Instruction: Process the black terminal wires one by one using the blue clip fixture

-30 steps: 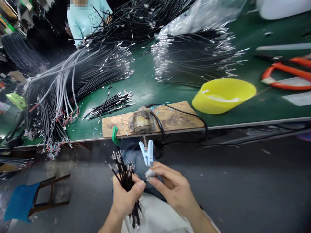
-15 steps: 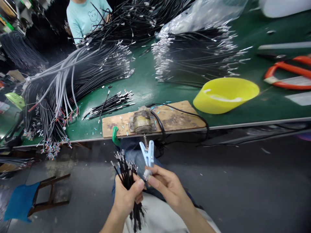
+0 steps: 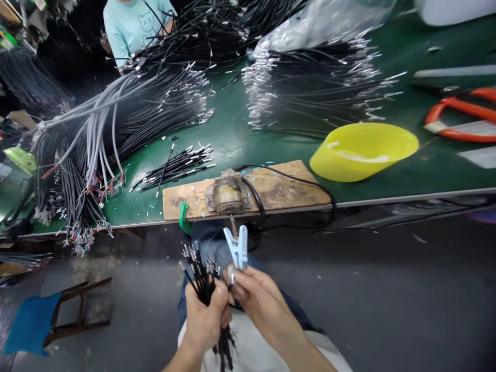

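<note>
My left hand (image 3: 205, 318) is closed round a bundle of short black wires (image 3: 200, 271) with metal tips pointing up. My right hand (image 3: 258, 299) touches it from the right, thumb and fingers pinched on the tip of one wire at the top of the bundle. Just above my fingers a light blue clip (image 3: 237, 247) hangs from a small metal device (image 3: 227, 195) fixed on a wooden board (image 3: 287, 188) at the table's front edge.
The green table (image 3: 232, 134) carries a small heap of finished black wires (image 3: 178, 165), big bundles of grey and black cables (image 3: 116, 119), a yellow bowl (image 3: 360, 151) and orange-handled scissors (image 3: 461, 116). Another person in a teal shirt (image 3: 134, 26) sits opposite. A stool (image 3: 58, 310) stands lower left.
My two hands have come closer together; my right fingers moved left and down onto a wire tip in the bundle. The view shifted slightly.
</note>
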Demonstrator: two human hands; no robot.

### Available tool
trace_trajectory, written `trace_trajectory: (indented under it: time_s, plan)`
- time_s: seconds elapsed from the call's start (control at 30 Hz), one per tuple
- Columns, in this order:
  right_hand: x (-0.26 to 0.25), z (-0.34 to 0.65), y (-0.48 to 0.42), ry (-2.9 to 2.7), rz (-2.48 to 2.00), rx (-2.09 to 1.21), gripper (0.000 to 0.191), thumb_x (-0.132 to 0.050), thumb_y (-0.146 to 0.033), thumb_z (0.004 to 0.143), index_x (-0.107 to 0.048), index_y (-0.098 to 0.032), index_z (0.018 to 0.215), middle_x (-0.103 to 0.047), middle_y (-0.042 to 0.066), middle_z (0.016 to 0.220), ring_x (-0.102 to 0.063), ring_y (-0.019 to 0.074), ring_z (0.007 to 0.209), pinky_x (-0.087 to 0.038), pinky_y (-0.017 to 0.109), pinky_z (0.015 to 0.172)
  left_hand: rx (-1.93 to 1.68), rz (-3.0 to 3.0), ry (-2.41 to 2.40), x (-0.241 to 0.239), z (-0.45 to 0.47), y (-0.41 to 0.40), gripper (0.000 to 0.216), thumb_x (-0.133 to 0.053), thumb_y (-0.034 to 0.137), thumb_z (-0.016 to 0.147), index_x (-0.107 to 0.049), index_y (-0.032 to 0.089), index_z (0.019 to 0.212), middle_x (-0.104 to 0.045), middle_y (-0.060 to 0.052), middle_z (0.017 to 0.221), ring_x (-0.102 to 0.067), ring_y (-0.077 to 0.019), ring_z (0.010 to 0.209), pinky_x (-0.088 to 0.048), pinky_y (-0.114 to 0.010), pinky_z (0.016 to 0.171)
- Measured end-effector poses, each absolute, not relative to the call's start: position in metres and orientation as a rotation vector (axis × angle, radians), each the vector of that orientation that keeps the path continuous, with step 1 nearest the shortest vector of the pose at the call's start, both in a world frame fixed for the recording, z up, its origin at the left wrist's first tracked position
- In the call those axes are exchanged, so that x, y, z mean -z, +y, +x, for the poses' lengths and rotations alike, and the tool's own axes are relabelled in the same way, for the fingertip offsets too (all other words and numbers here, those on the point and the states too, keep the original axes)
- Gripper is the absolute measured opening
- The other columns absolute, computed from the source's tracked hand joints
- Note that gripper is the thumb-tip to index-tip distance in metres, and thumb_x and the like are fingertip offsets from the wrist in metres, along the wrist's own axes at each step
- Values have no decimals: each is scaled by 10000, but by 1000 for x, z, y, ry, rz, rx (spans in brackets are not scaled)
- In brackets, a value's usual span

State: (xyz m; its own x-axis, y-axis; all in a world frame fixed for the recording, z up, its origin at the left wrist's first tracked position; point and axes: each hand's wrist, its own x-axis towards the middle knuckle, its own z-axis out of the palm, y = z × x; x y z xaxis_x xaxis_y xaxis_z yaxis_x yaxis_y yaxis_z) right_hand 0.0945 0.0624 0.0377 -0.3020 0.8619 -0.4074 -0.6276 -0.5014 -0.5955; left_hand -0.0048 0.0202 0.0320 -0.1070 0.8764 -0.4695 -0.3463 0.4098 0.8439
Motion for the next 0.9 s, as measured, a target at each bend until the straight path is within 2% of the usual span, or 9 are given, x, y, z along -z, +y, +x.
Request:
trace_trajectory:
  time_s: [0.1,0.23,0.33,0.43,0.5,0.6,0.77,0.9]
  plan:
    - [-35,96,66,-461,-924,-1794,364,-728,-484,636,-541,-184,551,-400,-52,491,-340,97,472,-328,222,462,-1141,511,1301,-33,-5,21,445,-690,583,617,-475,193,599,-396,80,401,-262,-19,291,-218,-181,309]
    - [-31,105,63,-973,-946,-1537,181,-713,-363,696,-670,-193,648,-578,21,604,-489,153,564,-395,267,542,-1159,454,1334,-36,-4,23,434,-721,555,595,-490,187,593,-396,84,417,-272,-13,295,-221,-164,308]
    - [-34,108,60,-1079,-953,-1407,149,-704,-328,709,-684,-200,635,-587,33,620,-516,172,598,-404,280,565,-1158,476,1343,-43,-4,26,460,-711,584,580,-482,185,558,-347,94,396,-239,-10,287,-210,-163,299]
    - [-38,107,61,-853,-857,-1670,276,-713,-456,662,-652,-195,598,-529,15,595,-493,162,566,-398,271,521,-1128,745,1335,-54,-6,30,439,-681,573,627,-532,175,514,-391,58,408,-334,-48,333,-328,-200,351]
    - [-39,105,62,-655,-717,-1929,358,-716,-522,605,-614,-184,552,-484,-2,560,-452,141,514,-377,259,479,-1104,906,1313,-60,-8,33,383,-713,505,629,-589,167,499,-501,6,471,-472,-105,448,-441,-253,484]
    - [-39,104,67,-571,-674,-2080,378,-719,-485,566,-543,-169,457,-412,-27,482,-364,109,453,-320,243,442,-1102,996,1309,-64,-11,35,276,-759,390,606,-643,162,501,-592,-33,541,-554,-165,562,-481,-303,605]
    - [-52,109,83,-893,-1007,-1693,279,-684,-409,630,-580,-169,534,-471,-21,501,-380,116,479,-323,249,471,-1210,1065,1438,-60,-14,29,140,-740,283,631,-682,168,578,-622,-27,592,-567,-165,589,-475,-301,625]
    - [-69,115,97,-1076,-1114,-1374,469,-544,-569,751,-494,-189,481,-437,-18,493,-388,125,486,-330,253,462,-1302,1098,1471,-60,-14,23,116,-746,245,604,-657,176,578,-630,-24,622,-579,-165,592,-480,-300,615]
